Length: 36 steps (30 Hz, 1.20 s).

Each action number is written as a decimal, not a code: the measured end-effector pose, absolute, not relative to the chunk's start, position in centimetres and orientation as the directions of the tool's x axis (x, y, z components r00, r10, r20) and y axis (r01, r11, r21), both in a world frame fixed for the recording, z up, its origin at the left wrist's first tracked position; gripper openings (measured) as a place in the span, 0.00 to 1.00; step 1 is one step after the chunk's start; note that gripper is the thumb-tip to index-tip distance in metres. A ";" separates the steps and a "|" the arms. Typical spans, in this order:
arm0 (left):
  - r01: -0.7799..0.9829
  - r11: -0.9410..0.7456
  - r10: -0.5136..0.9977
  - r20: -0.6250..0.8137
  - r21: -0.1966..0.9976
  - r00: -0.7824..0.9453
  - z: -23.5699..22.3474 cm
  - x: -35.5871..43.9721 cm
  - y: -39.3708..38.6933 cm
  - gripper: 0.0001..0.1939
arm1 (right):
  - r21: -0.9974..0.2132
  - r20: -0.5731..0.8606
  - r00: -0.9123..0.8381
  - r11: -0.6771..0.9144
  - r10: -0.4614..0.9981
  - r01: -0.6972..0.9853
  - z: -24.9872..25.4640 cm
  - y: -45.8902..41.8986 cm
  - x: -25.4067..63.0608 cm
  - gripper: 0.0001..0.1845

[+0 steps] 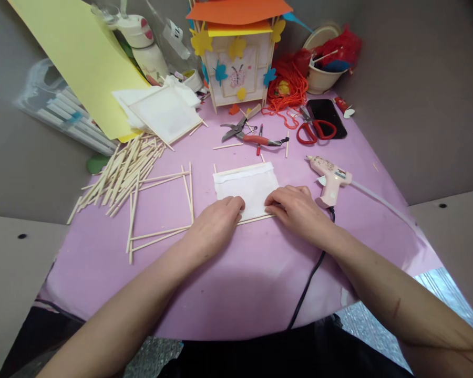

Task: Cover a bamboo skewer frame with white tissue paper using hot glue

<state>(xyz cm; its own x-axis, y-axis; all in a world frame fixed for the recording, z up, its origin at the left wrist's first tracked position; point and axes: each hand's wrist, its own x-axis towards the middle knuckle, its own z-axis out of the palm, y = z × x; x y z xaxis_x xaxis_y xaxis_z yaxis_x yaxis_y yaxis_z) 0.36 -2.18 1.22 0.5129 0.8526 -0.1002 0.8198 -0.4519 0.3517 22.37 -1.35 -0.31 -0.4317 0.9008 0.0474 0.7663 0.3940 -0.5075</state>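
Shown from left to right: loose wooden sticks [122, 173] heaped on a pink-covered desk [240, 299] — a bare square stick frame [160, 210] lying just beside them — then the left hand [215, 226], its grip open, laid flat on a paper-covered stick frame [246, 186], and the right hand [297, 210], grip likewise open on that frame — a pink hot glue gun [331, 178] just beside it.

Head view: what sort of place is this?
Most likely a craft workspace: a pink hot glue gun, a pile of wooden sticks and red-handled scissors lie on a lilac-covered table.
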 end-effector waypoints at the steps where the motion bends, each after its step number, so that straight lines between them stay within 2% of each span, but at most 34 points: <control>1: 0.817 -0.454 0.851 -0.100 0.356 0.516 1.2 0.3 -2.2 0.10 | -0.512 0.050 -0.430 0.393 0.901 0.764 -0.4 -1.3 22.3 0.06; 5: 0.803 -0.462 0.846 -0.085 0.377 0.526 1.0 0.4 -2.0 0.11 | -0.518 0.075 -0.416 0.392 0.906 0.760 -0.4 -1.4 22.3 0.04; 8: 0.795 -0.461 0.845 -0.078 0.395 0.529 0.8 0.4 -1.8 0.11 | -0.497 0.183 -0.351 0.395 0.918 0.773 0.4 -1.9 23.5 0.04; 10: 0.791 -0.453 0.848 -0.074 0.412 0.524 0.6 0.3 -1.8 0.11 | -0.462 0.292 -0.223 0.342 0.930 0.819 0.9 -2.5 25.1 0.07; 13: 0.783 -0.449 0.851 -0.063 0.430 0.522 0.4 0.1 -1.6 0.11 | -0.412 0.365 0.067 0.096 0.929 0.906 0.9 -3.6 27.9 0.13; 16: 0.773 -0.458 0.847 -0.048 0.440 0.529 0.3 0.0 -1.4 0.10 | -0.361 0.254 0.241 -0.139 0.937 0.922 0.0 -4.3 29.9 0.22; 19: 0.760 -0.455 0.843 -0.049 0.465 0.535 0.6 0.0 -1.3 0.10 | -0.331 0.083 0.327 -0.283 0.941 0.900 -0.7 -4.3 30.2 0.26; 24: 0.762 -0.403 0.862 -0.068 0.506 0.502 1.2 0.4 -1.6 0.10 | -0.256 -0.058 0.413 -0.414 0.909 0.874 -0.5 -3.2 29.4 0.31; 27: 0.760 -0.429 0.852 -0.060 0.488 0.519 1.3 0.6 -1.8 0.11 | -0.218 -0.120 0.457 -0.473 0.881 0.854 0.0 -2.4 29.0 0.34; 30: 0.752 -0.472 0.835 -0.042 0.461 0.549 1.1 0.8 -1.9 0.09 | -0.208 -0.136 0.494 -0.512 0.859 0.833 0.2 -1.6 28.8 0.32; 33: 0.745 -0.483 0.830 -0.030 0.460 0.557 1.0 1.0 -1.9 0.09 | -0.265 -0.154 0.509 -0.532 0.847 0.804 0.3 -1.3 29.1 0.22; 34: 0.746 -0.476 0.834 -0.031 0.465 0.552 0.9 1.0 -1.9 0.09 | -0.325 -0.163 0.518 -0.541 0.840 0.776 0.3 -1.5 29.3 0.18; 36: 0.750 -0.458 0.841 -0.041 0.477 0.539 1.0 1.0 -1.8 0.09 | -0.530 -0.188 0.529 -0.539 0.827 0.654 0.5 -2.3 29.4 0.13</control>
